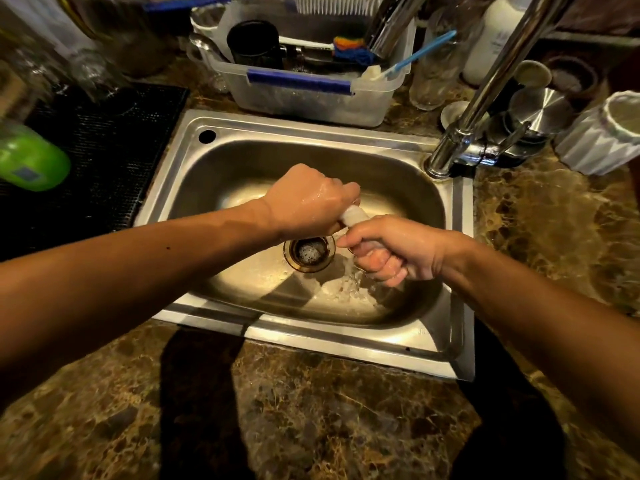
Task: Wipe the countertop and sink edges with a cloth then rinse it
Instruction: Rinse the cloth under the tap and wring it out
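White cloth [351, 214] wrung tight between both fists, dripping into sink [446, 341].

Both hands wringing white cloth [353, 213] over steel sink [457, 216]. Left hand [308, 202] fisting around upper end, right hand [391, 251] clenching lower end; both wet. Water dripping, splashing on basin floor beside drain [309, 253]. Chrome faucet [485, 95] rising at right rear rim. Clear plastic tub [311, 98] sitting behind sink on brown marble countertop [311, 410]; black mat [104, 150] lying at left.
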`<move>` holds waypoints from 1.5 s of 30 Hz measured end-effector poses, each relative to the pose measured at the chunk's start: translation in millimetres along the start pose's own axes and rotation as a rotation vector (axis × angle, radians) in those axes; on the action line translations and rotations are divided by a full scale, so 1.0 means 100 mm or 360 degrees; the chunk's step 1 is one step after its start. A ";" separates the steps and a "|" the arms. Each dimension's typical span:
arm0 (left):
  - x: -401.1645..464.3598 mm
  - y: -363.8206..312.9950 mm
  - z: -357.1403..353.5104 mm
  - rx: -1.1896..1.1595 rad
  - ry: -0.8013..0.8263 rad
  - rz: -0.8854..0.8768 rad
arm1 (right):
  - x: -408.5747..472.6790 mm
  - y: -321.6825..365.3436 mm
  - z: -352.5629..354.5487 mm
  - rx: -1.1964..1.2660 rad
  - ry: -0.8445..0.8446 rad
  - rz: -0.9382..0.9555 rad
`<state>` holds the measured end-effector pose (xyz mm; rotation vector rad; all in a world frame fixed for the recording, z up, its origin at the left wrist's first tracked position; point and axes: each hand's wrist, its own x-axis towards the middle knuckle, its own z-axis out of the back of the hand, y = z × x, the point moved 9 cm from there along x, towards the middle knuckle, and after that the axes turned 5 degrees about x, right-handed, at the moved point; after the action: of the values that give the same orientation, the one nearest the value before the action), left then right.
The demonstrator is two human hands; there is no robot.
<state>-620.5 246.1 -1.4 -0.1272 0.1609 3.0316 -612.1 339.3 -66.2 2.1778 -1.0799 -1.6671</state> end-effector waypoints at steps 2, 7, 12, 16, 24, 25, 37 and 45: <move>0.00 0.05 0.00 -0.0004 0.0041 0.0154 | -0.04 0.12 0.11 -0.0273 -0.0205 0.0047; -0.07 0.25 -0.27 -0.0540 0.0522 0.0621 | -0.30 0.62 0.24 -0.1446 -0.0882 0.0416; -0.33 0.09 -0.44 -0.1779 0.1163 0.0730 | -0.69 0.62 -0.21 -0.2234 -0.1287 0.1149; -0.46 -0.29 -0.36 -0.2317 0.1739 0.0471 | -0.61 0.53 -0.20 -0.2237 -0.1590 0.1407; -0.33 -0.11 -0.10 -0.2045 0.1262 0.0466 | -0.72 0.82 -0.04 -0.2562 -0.1884 0.1348; -0.29 -0.08 -0.09 -0.1857 0.1142 0.0450 | -0.69 0.83 -0.02 -0.2577 -0.1812 0.1262; -0.05 -0.01 0.00 0.0060 0.0354 0.0120 | -0.15 0.44 0.13 -0.1121 -0.0832 0.0524; 0.03 0.12 0.03 0.0187 0.0155 0.0004 | -0.07 0.35 0.04 -0.0414 -0.0427 0.0374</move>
<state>-624.8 234.4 2.6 -0.2656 0.3463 3.0099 -631.3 319.9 -43.1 1.6372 -1.0632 -1.9025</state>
